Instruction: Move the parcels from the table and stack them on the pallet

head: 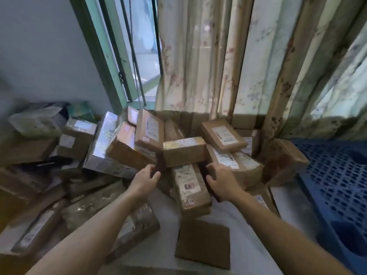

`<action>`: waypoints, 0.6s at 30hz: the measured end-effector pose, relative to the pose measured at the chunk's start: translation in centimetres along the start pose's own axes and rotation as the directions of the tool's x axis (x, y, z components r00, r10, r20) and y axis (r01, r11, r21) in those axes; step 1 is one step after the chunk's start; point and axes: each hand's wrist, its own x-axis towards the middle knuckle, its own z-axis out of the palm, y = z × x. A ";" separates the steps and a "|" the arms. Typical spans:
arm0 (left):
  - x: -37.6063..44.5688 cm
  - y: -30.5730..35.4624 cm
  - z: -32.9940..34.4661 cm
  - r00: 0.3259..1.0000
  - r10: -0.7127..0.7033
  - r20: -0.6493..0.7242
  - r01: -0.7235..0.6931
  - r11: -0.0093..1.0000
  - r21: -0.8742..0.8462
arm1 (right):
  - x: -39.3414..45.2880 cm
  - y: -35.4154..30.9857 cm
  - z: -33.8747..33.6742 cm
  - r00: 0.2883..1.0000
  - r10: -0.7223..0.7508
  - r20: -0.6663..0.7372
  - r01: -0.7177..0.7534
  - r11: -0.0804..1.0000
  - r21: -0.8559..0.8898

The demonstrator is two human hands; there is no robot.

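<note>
the table [246, 247] is the biggest thing here, its pale top showing bare only in the near middle, with brown parcels heaped over its far and left parts up to the window [139, 56] and the flowered curtain [218, 56]. the blue plastic pallet [335, 185] lies at the right edge, beside the table, and no parcel shows on the part in view, so the stacking looks barely begun. in the middle of the heap a brown parcel [184, 151] sits on top of others, its long axis running left to right, labelled top face up. it lies just beyond both hands and squarely between them, so neither hand is clearly nearer. the left hand [145, 178] reaches toward its left end, fingers loosely spread and holding nothing. the right hand [220, 178] reaches toward its right end, fingers bent; blur hides whether they grip anything. the likely move is a 2-handed clamp on its short ends.
</note>
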 end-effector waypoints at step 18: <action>-2.4 2.8 9.8 0.974 -0.227 0.013 0.187 0.766 -0.615 | -0.8 1.0 5.0 0.973 0.216 0.080 -0.231 0.903 0.363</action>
